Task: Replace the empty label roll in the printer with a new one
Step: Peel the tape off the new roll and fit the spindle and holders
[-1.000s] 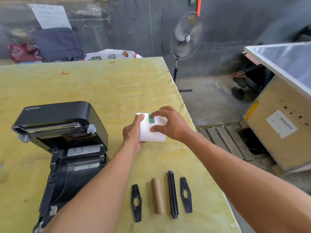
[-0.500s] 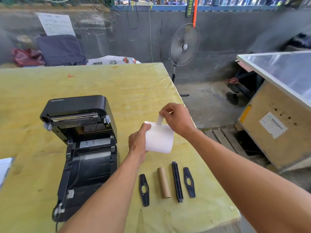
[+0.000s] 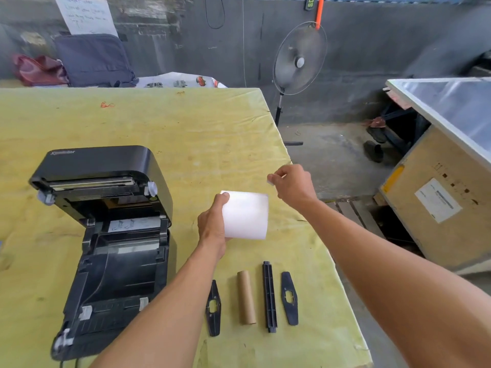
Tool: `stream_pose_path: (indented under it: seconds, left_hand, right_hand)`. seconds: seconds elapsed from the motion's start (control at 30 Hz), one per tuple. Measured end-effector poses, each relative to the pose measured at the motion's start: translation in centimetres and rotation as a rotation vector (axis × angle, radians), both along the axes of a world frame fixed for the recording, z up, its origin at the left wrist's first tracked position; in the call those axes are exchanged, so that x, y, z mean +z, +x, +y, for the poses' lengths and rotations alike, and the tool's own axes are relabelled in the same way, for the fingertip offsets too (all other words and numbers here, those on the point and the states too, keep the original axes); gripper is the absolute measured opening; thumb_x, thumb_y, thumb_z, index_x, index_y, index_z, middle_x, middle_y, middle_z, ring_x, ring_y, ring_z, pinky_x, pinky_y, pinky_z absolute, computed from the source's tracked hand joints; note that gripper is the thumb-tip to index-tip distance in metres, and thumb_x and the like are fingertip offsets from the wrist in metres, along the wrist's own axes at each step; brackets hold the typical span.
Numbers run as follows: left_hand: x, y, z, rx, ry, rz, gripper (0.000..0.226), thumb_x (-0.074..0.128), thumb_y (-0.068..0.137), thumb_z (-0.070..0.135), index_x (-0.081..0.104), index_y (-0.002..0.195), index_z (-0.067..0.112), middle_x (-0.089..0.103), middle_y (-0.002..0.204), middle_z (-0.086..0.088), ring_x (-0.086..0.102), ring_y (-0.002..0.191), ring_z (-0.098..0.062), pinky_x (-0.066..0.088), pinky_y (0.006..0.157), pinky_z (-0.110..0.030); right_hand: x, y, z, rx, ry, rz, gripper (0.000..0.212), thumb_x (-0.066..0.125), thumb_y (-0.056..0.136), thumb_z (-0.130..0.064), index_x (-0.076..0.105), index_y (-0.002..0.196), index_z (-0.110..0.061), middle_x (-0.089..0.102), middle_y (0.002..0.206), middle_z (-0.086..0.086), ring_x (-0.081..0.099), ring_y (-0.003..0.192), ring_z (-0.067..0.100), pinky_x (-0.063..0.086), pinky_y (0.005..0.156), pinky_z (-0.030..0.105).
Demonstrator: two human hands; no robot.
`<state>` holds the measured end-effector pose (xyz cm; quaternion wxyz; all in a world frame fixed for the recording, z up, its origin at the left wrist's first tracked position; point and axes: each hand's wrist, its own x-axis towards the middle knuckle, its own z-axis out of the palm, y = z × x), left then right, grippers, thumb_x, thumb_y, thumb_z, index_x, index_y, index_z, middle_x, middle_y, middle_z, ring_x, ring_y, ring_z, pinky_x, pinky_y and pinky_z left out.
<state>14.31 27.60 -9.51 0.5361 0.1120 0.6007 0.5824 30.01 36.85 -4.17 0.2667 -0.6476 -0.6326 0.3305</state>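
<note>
Your left hand (image 3: 212,227) grips the new label roll (image 3: 245,215) by its left end, holding it above the yellow table (image 3: 186,134), just right of the open printer (image 3: 106,229). Your right hand (image 3: 291,185) is up and to the right of the roll, apart from it, fingertips pinched on a small pale scrap (image 3: 270,180); it sits right over the table's right edge, with bare concrete floor beyond.

The printer's lid is tipped back and its bay lies open toward you. Between the printer and the right edge there is a strip of bare tabletop, and the far half of the table is free too. Nearer you, four parts lie in a row: a black end guide (image 3: 213,308), the empty cardboard core (image 3: 246,297), the black spindle (image 3: 269,296) and a second end guide (image 3: 289,298), the last one close to the table's edge. A standing fan (image 3: 300,59) and a wooden crate (image 3: 435,197) stand off the table to the right.

Half a second ago your right hand was at the roll's top, pulling at a tab; now it has drawn clear to the right with the scrap, and the roll's face shows plain white. The green sticker seen a second ago is gone from it.
</note>
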Motion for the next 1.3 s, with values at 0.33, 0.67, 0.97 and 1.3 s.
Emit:
stream_pose_path:
  seconds: [0.33, 0.67, 0.97, 1.3]
  left_hand:
    - [-2.0, 0.0, 3.2, 0.126, -0.099, -0.048, 0.046, 0.071, 0.057, 0.049, 0.064, 0.094, 0.020, 0.070, 0.084, -0.003, 0.069, 0.070, -0.026, 0.056, 0.070, -0.044]
    - [-2.3, 0.3, 5.0, 0.129, -0.110, -0.052, 0.053, 0.068, 0.060, 0.048, 0.062, 0.106, 0.021, 0.067, 0.099, -0.007, 0.067, 0.082, -0.031, 0.055, 0.080, -0.059]
    - [-1.5, 0.6, 4.7, 0.079, -0.087, -0.046, 0.043, 0.067, 0.061, 0.048, 0.063, 0.094, 0.021, 0.067, 0.092, -0.007, 0.067, 0.078, -0.031, 0.056, 0.076, -0.056]
    - [0.5, -0.9, 2.4, 0.046, -0.062, -0.032, 0.038, 0.069, 0.067, 0.047, 0.061, 0.091, 0.019, 0.068, 0.084, -0.007, 0.067, 0.069, -0.028, 0.055, 0.059, -0.034]
  right_hand:
    - [-8.7, 1.9, 2.2, 0.225, -0.223, -0.174, 0.018, 0.060, 0.097, -0.009, 0.069, 0.087, 0.003, 0.065, 0.077, 0.014, 0.064, 0.057, 0.029, 0.060, 0.058, 0.035]
    - [-11.4, 2.6, 1.3, 0.507, -0.143, -0.494, 0.023, 0.059, 0.096, -0.020, 0.075, 0.093, -0.004, 0.073, 0.092, 0.015, 0.059, 0.070, 0.027, 0.043, 0.059, 0.028]
    - [-9.3, 3.3, 0.5, 0.655, -0.242, -0.758, 0.036, 0.055, 0.095, -0.023, 0.063, 0.130, -0.026, 0.065, 0.104, 0.007, 0.058, 0.077, 0.025, 0.044, 0.061, 0.032]
    - [-5.1, 3.2, -1.6, 0.122, -0.394, 0.174, 0.029, 0.063, 0.096, -0.030, 0.070, 0.115, -0.010, 0.067, 0.092, 0.006, 0.062, 0.069, 0.017, 0.053, 0.056, 0.028]
